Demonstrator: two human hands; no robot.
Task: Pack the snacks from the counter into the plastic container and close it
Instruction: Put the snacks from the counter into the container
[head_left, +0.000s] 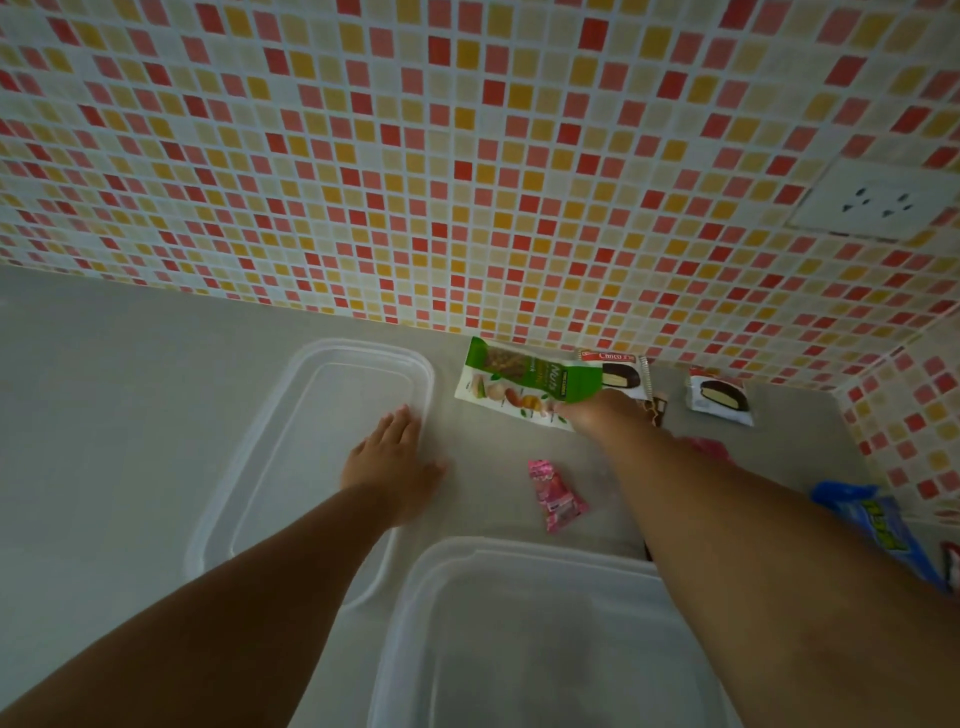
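A clear plastic container (519, 634) stands open at the near edge of the grey counter. Its clear lid (291, 415) lies flat to the left, and my left hand (395, 462) rests palm down on the lid's right edge with fingers spread. My right hand (597, 413) reaches to the back of the counter and grips the near end of a green and white nut bar packet (514, 384). Just behind it lies a choco pie packet (618, 371), with a second choco pie packet (719, 397) to the right. A pink candy wrapper (556, 496) lies between hand and container.
A blue snack packet (878, 525) lies at the right, partly behind my right forearm, with a red and white wrapper (950, 564) at the frame edge. The mosaic tiled wall (467, 156) rises behind the counter and turns a corner at the right. A white socket (878, 200) sits on it.
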